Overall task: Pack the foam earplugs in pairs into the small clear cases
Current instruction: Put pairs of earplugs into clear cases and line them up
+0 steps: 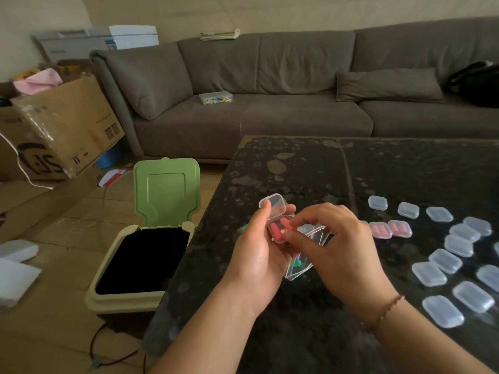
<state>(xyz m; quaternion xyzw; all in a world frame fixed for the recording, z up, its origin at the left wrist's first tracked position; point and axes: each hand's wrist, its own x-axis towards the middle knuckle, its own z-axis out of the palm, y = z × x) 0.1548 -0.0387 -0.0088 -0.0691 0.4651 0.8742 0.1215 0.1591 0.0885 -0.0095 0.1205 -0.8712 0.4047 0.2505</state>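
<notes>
My left hand holds a small clear case with its lid flipped open, above the dark table's left part. A red foam earplug lies inside it. My right hand pinches a second red earplug at the case's mouth. Below my fingers sits a clear plastic bag with a green earplug in it. Two shut cases with pink earplugs lie just right of my right hand. Several empty clear cases are spread over the table's right side.
The dark speckled table has its left edge beside a bin with a green lid standing open. A grey sofa with a clear box on its seat runs behind. Cardboard boxes stand at the left.
</notes>
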